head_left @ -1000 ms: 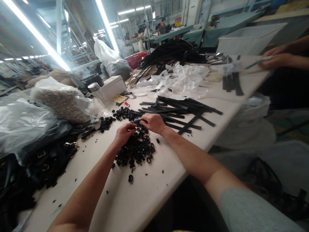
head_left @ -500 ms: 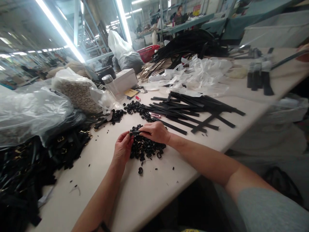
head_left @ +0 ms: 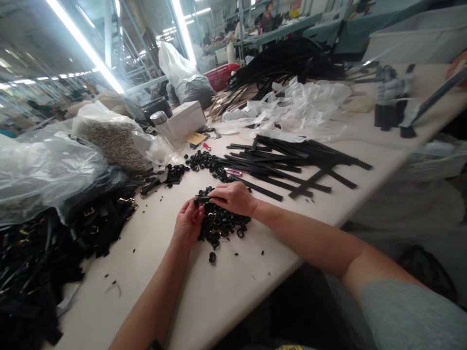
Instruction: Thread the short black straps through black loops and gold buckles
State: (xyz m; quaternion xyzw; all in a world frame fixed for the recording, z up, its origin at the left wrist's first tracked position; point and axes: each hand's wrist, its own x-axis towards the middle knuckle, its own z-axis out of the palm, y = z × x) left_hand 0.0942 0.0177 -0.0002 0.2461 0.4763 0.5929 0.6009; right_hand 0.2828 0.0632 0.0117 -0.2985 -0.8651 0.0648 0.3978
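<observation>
Between my two hands is a small black strap piece [head_left: 202,200], pinched at its left end by my left hand [head_left: 188,222] and at its right end by my right hand [head_left: 234,198]. Its exact form is partly hidden by the fingers. Just below and behind the hands lies a pile of small black loops [head_left: 223,224], some with a gold glint. One loop [head_left: 212,257] lies apart toward the table's front edge. Beyond my right hand, flat black strips [head_left: 277,167] are heaped across one another.
Black straps with gold buckles [head_left: 87,218] are piled at the left under clear plastic bags [head_left: 54,170]. Farther back stand a glass bottle [head_left: 166,130], a white box [head_left: 188,118] and crumpled plastic [head_left: 292,109]. Another person's hand [head_left: 458,65] holds a dark strap at the right edge.
My left hand has turned slightly, its fingers shifting along the black piece. At the far right, the other person's strap has moved lower. The view has shifted a little.
</observation>
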